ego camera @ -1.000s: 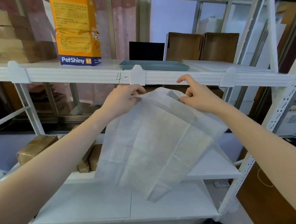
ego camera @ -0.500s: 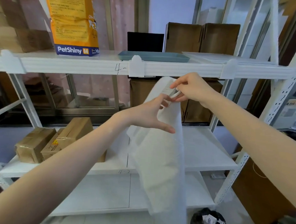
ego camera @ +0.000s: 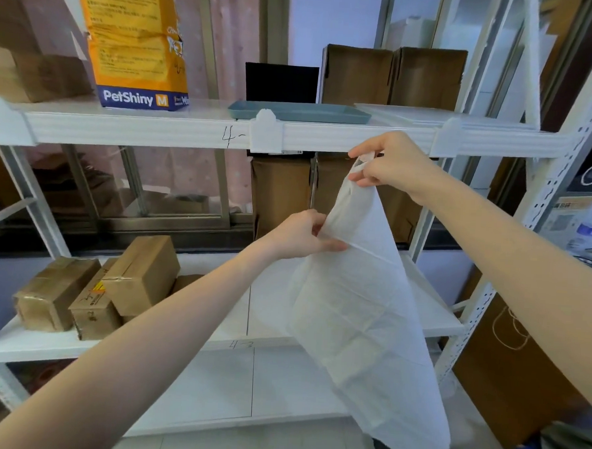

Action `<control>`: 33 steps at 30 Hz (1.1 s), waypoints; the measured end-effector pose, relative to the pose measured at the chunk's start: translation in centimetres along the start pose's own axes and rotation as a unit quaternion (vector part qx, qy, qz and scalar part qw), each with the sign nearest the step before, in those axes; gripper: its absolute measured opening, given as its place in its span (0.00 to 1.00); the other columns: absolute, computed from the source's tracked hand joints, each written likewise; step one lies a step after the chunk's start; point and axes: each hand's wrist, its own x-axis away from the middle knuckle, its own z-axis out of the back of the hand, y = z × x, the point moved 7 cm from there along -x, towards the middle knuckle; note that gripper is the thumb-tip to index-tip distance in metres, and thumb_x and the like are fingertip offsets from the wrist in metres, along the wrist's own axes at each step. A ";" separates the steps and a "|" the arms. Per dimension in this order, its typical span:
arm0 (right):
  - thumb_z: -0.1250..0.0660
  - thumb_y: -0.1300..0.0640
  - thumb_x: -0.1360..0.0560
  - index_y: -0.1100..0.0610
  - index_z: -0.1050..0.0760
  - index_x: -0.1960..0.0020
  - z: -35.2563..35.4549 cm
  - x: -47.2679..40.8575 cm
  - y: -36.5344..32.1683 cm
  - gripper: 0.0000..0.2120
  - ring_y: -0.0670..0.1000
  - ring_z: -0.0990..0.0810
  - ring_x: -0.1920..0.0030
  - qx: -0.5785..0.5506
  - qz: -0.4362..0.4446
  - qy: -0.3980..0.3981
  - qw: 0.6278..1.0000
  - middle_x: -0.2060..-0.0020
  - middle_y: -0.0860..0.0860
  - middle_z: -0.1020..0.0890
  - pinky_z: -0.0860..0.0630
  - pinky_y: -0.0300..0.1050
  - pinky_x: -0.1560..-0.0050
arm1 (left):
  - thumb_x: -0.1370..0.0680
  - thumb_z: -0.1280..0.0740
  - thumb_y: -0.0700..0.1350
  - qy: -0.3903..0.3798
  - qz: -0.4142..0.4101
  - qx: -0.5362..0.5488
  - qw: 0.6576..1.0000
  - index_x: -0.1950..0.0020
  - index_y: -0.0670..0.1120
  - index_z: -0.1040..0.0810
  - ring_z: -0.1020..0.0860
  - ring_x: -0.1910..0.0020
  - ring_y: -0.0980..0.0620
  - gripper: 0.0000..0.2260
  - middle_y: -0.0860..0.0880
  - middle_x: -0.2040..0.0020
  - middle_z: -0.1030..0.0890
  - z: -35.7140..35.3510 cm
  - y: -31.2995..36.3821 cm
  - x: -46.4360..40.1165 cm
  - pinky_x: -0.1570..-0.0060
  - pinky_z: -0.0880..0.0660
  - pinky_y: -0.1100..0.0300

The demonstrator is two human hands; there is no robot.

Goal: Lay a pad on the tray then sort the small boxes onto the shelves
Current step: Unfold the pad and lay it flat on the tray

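Note:
A white pad (ego camera: pixel 361 317) hangs down in front of the shelving, partly unfolded. My right hand (ego camera: pixel 390 164) pinches its top corner just below the upper shelf edge. My left hand (ego camera: pixel 304 235) grips the pad's left edge lower down. The grey-blue tray (ego camera: pixel 298 112) lies flat on the upper shelf, above and left of my right hand. Several small brown boxes (ego camera: pixel 113 283) wrapped in tape sit on the left of the middle shelf.
An orange PetShiny bag (ego camera: pixel 136 41) stands on the upper shelf left of the tray. Open cardboard boxes (ego camera: pixel 391 76) and a black panel (ego camera: pixel 281 82) stand behind it. A white flat sheet (ego camera: pixel 441 115) lies to the tray's right. A white upright post (ego camera: pixel 542 216) stands at right.
The pad has swung from spread wide between both hands to hanging long from my right hand. My left hand let go of the top and now grips the edge lower down.

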 end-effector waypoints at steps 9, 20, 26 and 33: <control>0.31 0.52 0.27 0.58 0.20 0.49 1.9 0.7 0.5 0.12 0.57 0.34 0.39 0.330 0.061 0.035 0.941 0.46 0.55 0.31 0.30 0.51 0.46 | 0.26 0.30 0.49 0.112 -0.065 -0.092 0.987 0.59 0.45 0.28 0.29 0.64 0.51 0.10 0.52 0.66 0.27 6.3 1.1 -0.3 0.66 0.37 0.60; 0.38 0.39 0.26 0.57 0.28 0.70 0.6 0.1 0.1 0.24 0.54 0.24 0.67 0.335 0.076 0.019 0.939 0.72 0.52 0.25 0.31 0.45 0.68 | 0.25 0.38 0.46 0.171 -0.005 -0.324 0.930 0.54 0.51 0.20 0.24 0.56 0.46 0.06 0.49 0.56 0.19 13.4 0.5 0.5 0.61 0.33 0.57; 0.37 0.51 0.23 0.55 0.20 0.54 -0.3 -0.5 -0.1 0.10 0.54 0.21 0.57 0.307 0.098 0.037 0.946 0.59 0.52 0.18 0.27 0.45 0.64 | 0.24 0.40 0.43 0.184 0.013 -0.319 0.929 0.51 0.50 0.20 0.24 0.56 0.47 0.10 0.49 0.55 0.20 14.1 -0.8 0.7 0.60 0.30 0.56; 0.39 0.61 0.28 0.58 0.20 0.58 -1.4 -0.4 -1.7 0.09 0.57 0.21 0.61 0.266 0.122 0.003 0.956 0.63 0.58 0.18 0.23 0.51 0.60 | 0.26 0.43 0.35 0.200 0.018 -0.308 0.930 0.50 0.43 0.25 0.24 0.53 0.39 0.10 0.40 0.52 0.21 13.4 -1.3 0.4 0.62 0.34 0.55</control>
